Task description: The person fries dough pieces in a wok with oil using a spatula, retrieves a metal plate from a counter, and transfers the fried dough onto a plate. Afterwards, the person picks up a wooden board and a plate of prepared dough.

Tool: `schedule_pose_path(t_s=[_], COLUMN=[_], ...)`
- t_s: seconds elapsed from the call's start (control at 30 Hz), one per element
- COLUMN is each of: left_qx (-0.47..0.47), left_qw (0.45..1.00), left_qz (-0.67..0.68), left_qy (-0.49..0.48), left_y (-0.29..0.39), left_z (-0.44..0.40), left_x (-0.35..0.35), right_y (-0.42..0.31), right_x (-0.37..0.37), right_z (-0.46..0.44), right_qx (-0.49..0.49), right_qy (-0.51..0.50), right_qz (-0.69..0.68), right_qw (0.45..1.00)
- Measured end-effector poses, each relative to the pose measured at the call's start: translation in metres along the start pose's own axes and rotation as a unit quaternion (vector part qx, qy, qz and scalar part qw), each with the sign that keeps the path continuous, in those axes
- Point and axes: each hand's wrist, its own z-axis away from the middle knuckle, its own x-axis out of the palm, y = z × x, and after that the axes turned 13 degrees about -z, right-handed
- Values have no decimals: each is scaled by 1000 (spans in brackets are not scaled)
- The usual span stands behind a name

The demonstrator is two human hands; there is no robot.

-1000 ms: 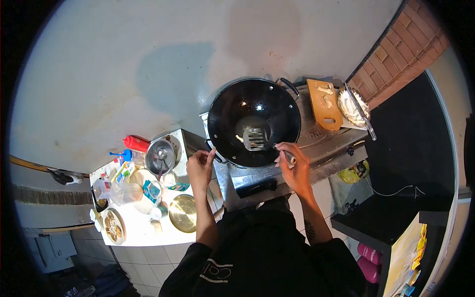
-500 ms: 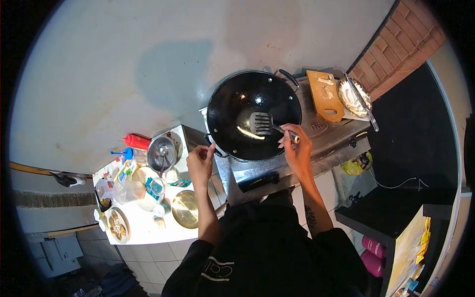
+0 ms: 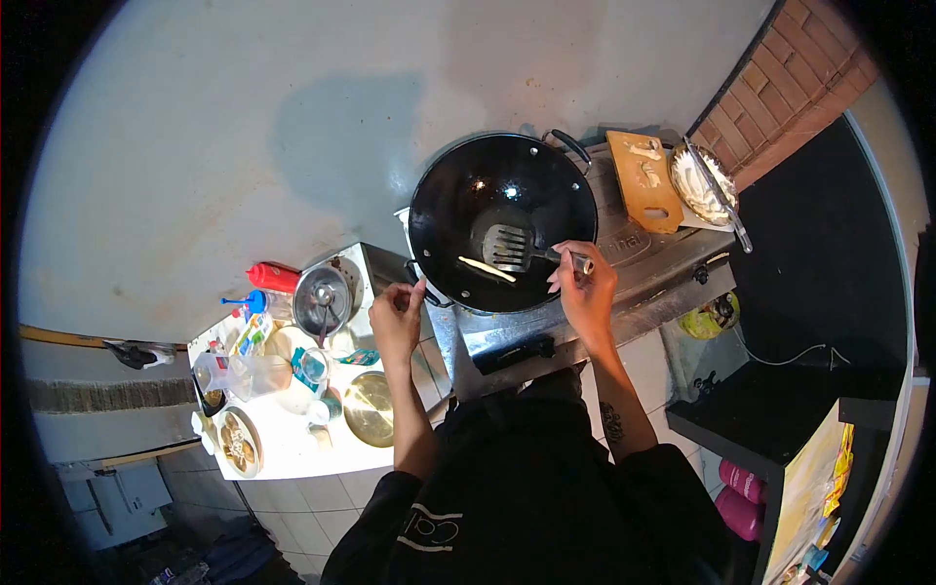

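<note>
A black wok [image 3: 468,195] stands on the metal stove [image 3: 624,283]. My right hand [image 3: 587,292] is closed round the handle of a slotted spatula [image 3: 509,248], whose head rests low in the wok. Just left of the spatula head lies a thin pale strip of food [image 3: 487,269], slanting across the wok's dark surface. My left hand [image 3: 396,317] is at the wok's lower left side, with thumb and fingers pinched by the black side handle; whether it grips the handle is hard to make out.
Right of the wok are an orange cutting board [image 3: 645,195] and a bowl of white stuff [image 3: 697,185] with a utensil across it. On the left, a white table [image 3: 283,458] bears a metal pot [image 3: 323,300], a red bottle [image 3: 273,277], a round golden pan [image 3: 369,409] and a plate of food [image 3: 239,444].
The spatula moved up and right, then slightly back left and down. The pale strip, earlier mostly hidden beside the spatula, now lies in plain view. My left hand stayed near the handle.
</note>
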Motion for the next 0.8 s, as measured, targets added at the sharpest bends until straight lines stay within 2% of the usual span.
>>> schedule_pose_path(t_s=[0.63, 0.8], left_qx=[-2, -30], left_qw=[1000, 999], left_qz=[-2, -9], left_qy=[-5, -35], left_y=[4, 4], left_z=[0, 0], left_x=[-2, -4], right_y=[-25, -24], right_x=[-5, -1], right_z=[21, 26], right_qx=[-47, -53], right_qy=[-48, -71], right_qz=[71, 72], right_qw=[995, 993])
